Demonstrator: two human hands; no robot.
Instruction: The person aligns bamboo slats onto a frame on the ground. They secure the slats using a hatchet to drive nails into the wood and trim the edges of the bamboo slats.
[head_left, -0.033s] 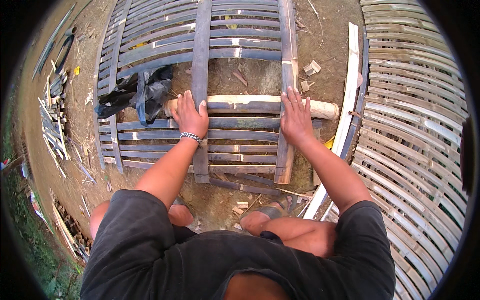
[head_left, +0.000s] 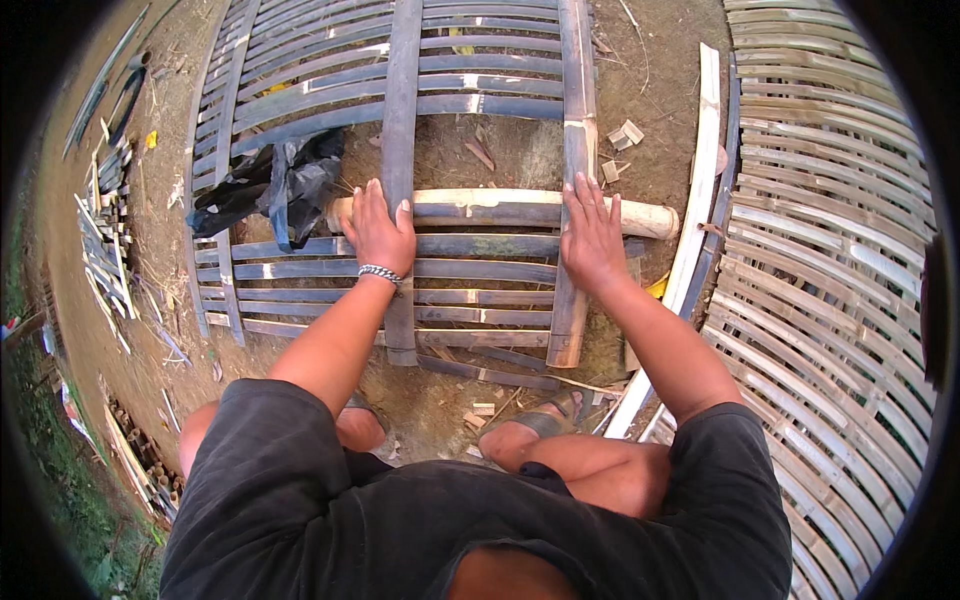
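My left hand (head_left: 382, 238), with a chain bracelet at the wrist, lies palm down across the dark lengthwise bamboo strip (head_left: 400, 110) of a slatted frame. Its fingers are stretched out and touch a pale bamboo pole (head_left: 490, 200) that runs crosswise. My right hand (head_left: 592, 240) rests flat, fingers extended, on the right lengthwise strip (head_left: 575, 90), its fingertips by the same pole. Several narrow dark bamboo slats (head_left: 485, 269) cross the frame on both sides of the gap holding the pole. The undersides of both hands are hidden.
A black plastic bag (head_left: 300, 185) lies on the frame's left part. To the right are a long pale bamboo strip (head_left: 700, 180) and a large slatted bamboo panel (head_left: 820, 260). Wood offcuts (head_left: 625, 135) lie on the soil; split bamboo pieces (head_left: 105, 225) are heaped at left.
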